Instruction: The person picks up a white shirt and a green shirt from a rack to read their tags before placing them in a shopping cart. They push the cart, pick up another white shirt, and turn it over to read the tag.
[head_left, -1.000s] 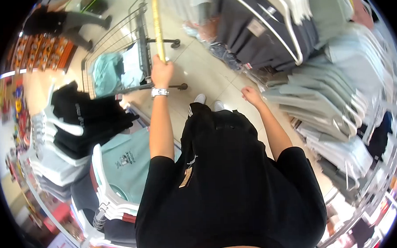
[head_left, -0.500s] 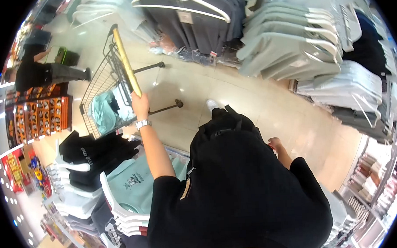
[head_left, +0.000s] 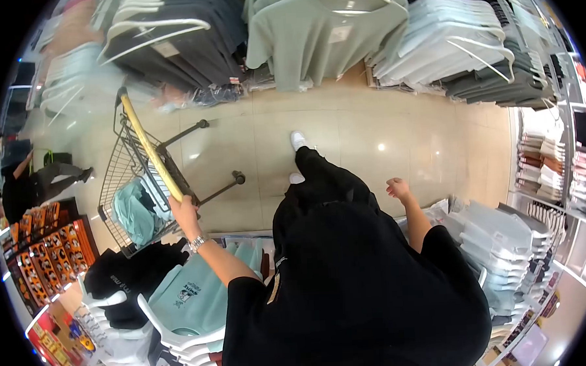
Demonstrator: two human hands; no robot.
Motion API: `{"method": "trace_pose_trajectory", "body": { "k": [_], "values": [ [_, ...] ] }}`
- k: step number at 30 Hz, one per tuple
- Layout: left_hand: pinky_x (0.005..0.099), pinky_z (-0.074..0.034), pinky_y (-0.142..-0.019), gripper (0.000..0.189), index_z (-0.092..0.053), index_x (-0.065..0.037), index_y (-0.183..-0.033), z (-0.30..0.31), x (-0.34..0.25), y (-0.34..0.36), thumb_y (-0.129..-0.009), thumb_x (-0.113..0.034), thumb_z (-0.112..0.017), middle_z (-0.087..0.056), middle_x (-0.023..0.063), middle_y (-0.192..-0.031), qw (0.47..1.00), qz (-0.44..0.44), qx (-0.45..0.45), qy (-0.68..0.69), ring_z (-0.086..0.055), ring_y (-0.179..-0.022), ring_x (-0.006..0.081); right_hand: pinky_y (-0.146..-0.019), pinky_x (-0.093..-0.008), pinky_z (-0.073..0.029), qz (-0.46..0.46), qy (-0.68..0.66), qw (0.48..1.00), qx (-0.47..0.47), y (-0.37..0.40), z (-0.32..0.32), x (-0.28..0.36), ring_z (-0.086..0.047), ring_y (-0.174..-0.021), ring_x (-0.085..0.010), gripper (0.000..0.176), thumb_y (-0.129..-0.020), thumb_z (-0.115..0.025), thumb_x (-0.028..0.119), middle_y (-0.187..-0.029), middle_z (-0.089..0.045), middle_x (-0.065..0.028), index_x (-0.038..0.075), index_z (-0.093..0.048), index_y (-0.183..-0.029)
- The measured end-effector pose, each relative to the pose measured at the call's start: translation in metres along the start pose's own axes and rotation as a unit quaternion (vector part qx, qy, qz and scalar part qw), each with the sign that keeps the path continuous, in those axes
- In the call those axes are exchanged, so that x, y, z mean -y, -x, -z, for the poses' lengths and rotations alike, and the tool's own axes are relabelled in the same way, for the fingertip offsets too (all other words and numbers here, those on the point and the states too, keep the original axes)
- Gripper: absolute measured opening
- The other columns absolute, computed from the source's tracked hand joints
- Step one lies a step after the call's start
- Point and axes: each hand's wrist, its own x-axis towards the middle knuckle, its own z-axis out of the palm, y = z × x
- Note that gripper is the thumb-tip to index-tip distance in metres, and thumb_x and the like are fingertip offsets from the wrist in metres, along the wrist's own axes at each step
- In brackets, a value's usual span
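Observation:
My left hand (head_left: 183, 211), with a metal watch on its wrist, is wrapped round the near end of the yellow handle (head_left: 149, 147) of a shopping cart (head_left: 113, 174). Mint-green clothing (head_left: 135, 213) lies in the wire basket, with a white and dark item beside it. My right hand (head_left: 396, 187) hangs over the floor on the right, its fingers loosely curled and apart, holding nothing. Mint shirts on white hangers (head_left: 199, 292) are below my left forearm.
Racks of dark shirts (head_left: 182, 47), grey-green shirts (head_left: 326, 34) and white shirts (head_left: 440, 39) line the far side of the tiled aisle (head_left: 343, 125). Light shirts (head_left: 498, 233) hang at the right. A person (head_left: 34, 181) stands at the far left.
The view has turned, shifting the racks and cart leftward. My right hand has swung forward, away from my body. My left hand still grips the handle.

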Motion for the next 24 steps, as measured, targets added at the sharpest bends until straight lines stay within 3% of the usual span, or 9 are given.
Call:
{"method": "trace_pose_trajectory", "body": {
  "k": [4,6,7,9,11,13,17,22,24],
  "values": [
    [0.0317,-0.044,-0.052,0.035,-0.043,0.002,-0.103,-0.003,-0.010,0.034,-0.073,-0.014,-0.050,-0.056,0.0157,-0.074,0.995,0.019,0.019,-0.091,-0.055,-0.054,0.0232,-0.047,-0.0270,-0.042,-0.005,-0.007,1.000,0.005,-0.006,0.016,-0.031,-0.054,-0.053,-0.0144,0.026,-0.078,-0.051,0.025,-0.068,-0.059,-0.0064,0.005,-0.059,-0.092],
    [0.0385,-0.045,-0.070,0.042,-0.043,0.000,-0.109,-0.009,-0.001,0.036,-0.073,-0.020,-0.052,-0.059,0.0206,-0.085,0.957,-0.053,-0.028,-0.284,-0.059,-0.077,0.0344,-0.046,-0.0269,-0.042,-0.017,-0.015,1.000,0.004,-0.011,0.024,-0.033,-0.054,-0.052,-0.0145,0.025,-0.078,-0.051,0.025,-0.068,-0.059,-0.0064,0.005,-0.058,-0.092],
    [0.0385,-0.045,-0.070,0.042,-0.043,0.000,-0.109,-0.013,-0.003,0.034,-0.073,-0.020,-0.052,-0.059,0.0206,-0.085,0.957,-0.058,-0.030,-0.283,-0.059,-0.077,0.0344,-0.046,-0.0269,-0.042,-0.013,-0.019,1.000,0.004,-0.015,0.029,-0.030,-0.054,-0.052,-0.0145,0.025,-0.078,-0.051,0.025,-0.068,-0.059,-0.0064,0.005,-0.058,-0.092],
    [0.0410,-0.041,-0.081,0.049,-0.042,-0.003,-0.116,-0.024,-0.014,0.029,-0.073,-0.025,-0.053,-0.058,0.0240,-0.096,0.979,-0.003,-0.035,-0.200,-0.054,-0.094,0.0389,-0.046,-0.0265,-0.042,-0.014,-0.026,1.000,0.001,-0.024,0.038,-0.022,-0.054,-0.052,-0.0143,0.024,-0.078,-0.051,0.023,-0.067,-0.059,-0.0060,0.004,-0.058,-0.091],
    [0.0395,-0.042,-0.081,0.052,-0.040,-0.003,-0.120,-0.042,-0.032,0.023,-0.075,-0.025,-0.052,-0.058,0.0240,-0.098,0.973,-0.007,-0.045,-0.228,-0.055,-0.093,0.0376,-0.046,-0.0259,-0.042,0.015,-0.030,0.999,-0.007,-0.038,0.048,-0.007,-0.054,-0.053,-0.0139,0.024,-0.079,-0.051,0.023,-0.067,-0.059,-0.0057,0.004,-0.058,-0.091],
    [0.0389,-0.042,-0.080,0.052,-0.039,-0.002,-0.121,-0.062,-0.047,0.013,-0.077,-0.027,-0.051,-0.058,0.0237,-0.098,0.964,-0.113,-0.120,-0.210,-0.055,-0.092,0.0375,-0.047,-0.0253,-0.042,0.043,-0.031,0.998,-0.014,-0.053,0.061,0.017,-0.054,-0.053,-0.0135,0.023,-0.079,-0.051,0.023,-0.066,-0.059,-0.0055,0.004,-0.059,-0.090],
    [0.0397,-0.043,-0.077,0.051,-0.041,-0.001,-0.120,-0.088,-0.077,0.005,-0.079,-0.030,-0.052,-0.058,0.0224,-0.099,0.953,-0.081,-0.158,-0.244,-0.056,-0.091,0.0372,-0.050,-0.0246,-0.042,0.217,-0.028,0.974,-0.058,-0.085,0.093,0.097,-0.053,-0.054,-0.0116,0.026,-0.083,-0.050,0.026,-0.065,-0.058,-0.0053,0.002,-0.058,-0.088],
    [0.0407,-0.043,-0.067,0.044,-0.060,-0.001,-0.094,-0.109,-0.094,0.032,-0.082,-0.042,-0.048,-0.062,0.0183,-0.082,0.941,-0.017,-0.193,-0.278,-0.058,-0.077,0.0345,-0.054,-0.0245,-0.043,0.339,-0.039,0.937,-0.076,-0.104,0.127,0.221,-0.053,-0.060,-0.0108,0.020,-0.085,-0.048,0.016,-0.069,-0.057,-0.0053,0.000,-0.058,-0.091],
    [0.0402,-0.042,-0.065,0.044,-0.060,0.000,-0.092,-0.110,-0.080,0.036,-0.084,-0.041,-0.046,-0.061,0.0176,-0.079,0.945,-0.024,-0.200,-0.259,-0.057,-0.074,0.0336,-0.058,-0.0267,-0.044,0.461,-0.074,0.877,-0.114,-0.096,0.136,0.268,-0.054,-0.063,-0.0112,0.021,-0.084,-0.050,0.018,-0.071,-0.059,-0.0066,0.001,-0.058,-0.093]
  ]
}}
